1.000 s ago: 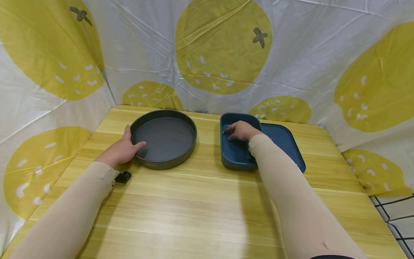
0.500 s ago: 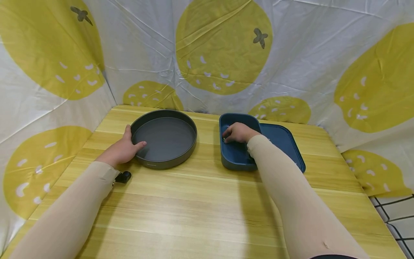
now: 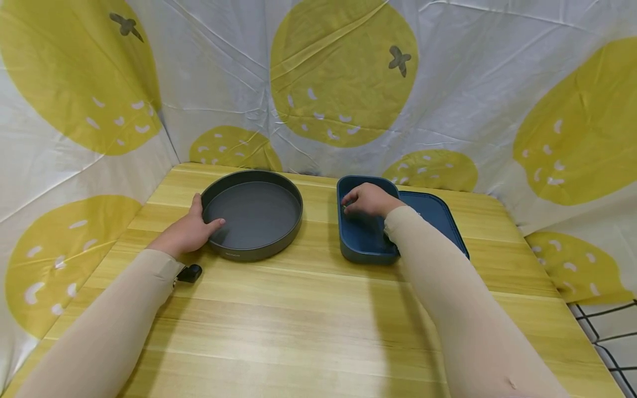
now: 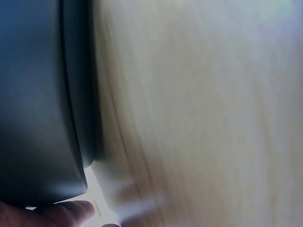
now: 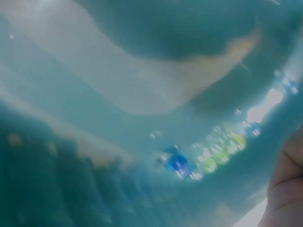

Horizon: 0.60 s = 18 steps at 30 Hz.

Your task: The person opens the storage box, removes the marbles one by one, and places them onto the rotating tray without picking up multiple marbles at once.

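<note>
A dark grey round pan (image 3: 251, 213) without a visible handle stands at the left of the table. My left hand (image 3: 186, 229) holds its left side, thumb over the rim and fingers along the outer wall. In the left wrist view, fingers (image 4: 71, 212) touch the pan's dark side (image 4: 33, 109). To the right, a deep blue rectangular container (image 3: 368, 257) has my right hand (image 3: 368, 200) reaching into it, fingertips pinched near its left wall. A row of shiny blue, green and clear beads (image 5: 208, 161) shows blurred in the right wrist view, beside a finger (image 5: 286, 189); only a glint shows in the head view.
A flat blue lid (image 3: 430, 213) lies against the container's right side, partly under my right forearm. Lemon-print cloth (image 3: 343, 77) hangs behind and along the sides of the wooden table (image 3: 298, 326). Black wire mesh (image 3: 607, 331) is at the lower right.
My right fingers have come together at the container's left wall and lifted slightly. The container has shifted a little left. My left hand and the pan stay put.
</note>
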Available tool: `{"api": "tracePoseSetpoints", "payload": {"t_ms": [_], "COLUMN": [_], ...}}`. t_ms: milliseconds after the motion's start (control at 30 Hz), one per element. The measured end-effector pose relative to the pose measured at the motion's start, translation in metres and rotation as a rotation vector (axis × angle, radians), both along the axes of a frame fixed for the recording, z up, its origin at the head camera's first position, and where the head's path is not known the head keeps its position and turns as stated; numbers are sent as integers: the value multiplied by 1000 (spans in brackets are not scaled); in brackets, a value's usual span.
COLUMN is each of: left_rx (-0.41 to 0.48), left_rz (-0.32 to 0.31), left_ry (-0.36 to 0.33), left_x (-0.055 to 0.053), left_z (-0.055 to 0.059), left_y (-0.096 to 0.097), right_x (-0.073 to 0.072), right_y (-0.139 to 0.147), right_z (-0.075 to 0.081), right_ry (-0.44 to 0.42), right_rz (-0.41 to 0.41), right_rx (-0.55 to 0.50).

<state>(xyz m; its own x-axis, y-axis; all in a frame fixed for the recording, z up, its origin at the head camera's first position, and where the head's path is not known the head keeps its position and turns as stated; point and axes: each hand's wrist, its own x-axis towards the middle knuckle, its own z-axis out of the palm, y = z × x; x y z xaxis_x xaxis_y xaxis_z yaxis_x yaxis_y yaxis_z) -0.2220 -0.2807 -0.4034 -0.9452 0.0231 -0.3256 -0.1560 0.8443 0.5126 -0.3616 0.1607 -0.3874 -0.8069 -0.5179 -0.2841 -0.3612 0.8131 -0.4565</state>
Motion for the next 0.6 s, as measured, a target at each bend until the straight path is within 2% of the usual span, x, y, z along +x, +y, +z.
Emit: {"api": "tracePoseSetpoints", "payload": {"t_ms": [300, 600], "left_rx": [-2, 10], "left_rz": [1, -5], "left_ry": [0, 4], "left_x": [-1, 0], "left_z": [0, -1], "left_y": [1, -1], "right_x": [12, 27], "right_y": [-3, -48], "right_z": [33, 51], "right_ry": [1, 32], "right_rz": [-91, -22], "right_rx": [-152, -178]}}
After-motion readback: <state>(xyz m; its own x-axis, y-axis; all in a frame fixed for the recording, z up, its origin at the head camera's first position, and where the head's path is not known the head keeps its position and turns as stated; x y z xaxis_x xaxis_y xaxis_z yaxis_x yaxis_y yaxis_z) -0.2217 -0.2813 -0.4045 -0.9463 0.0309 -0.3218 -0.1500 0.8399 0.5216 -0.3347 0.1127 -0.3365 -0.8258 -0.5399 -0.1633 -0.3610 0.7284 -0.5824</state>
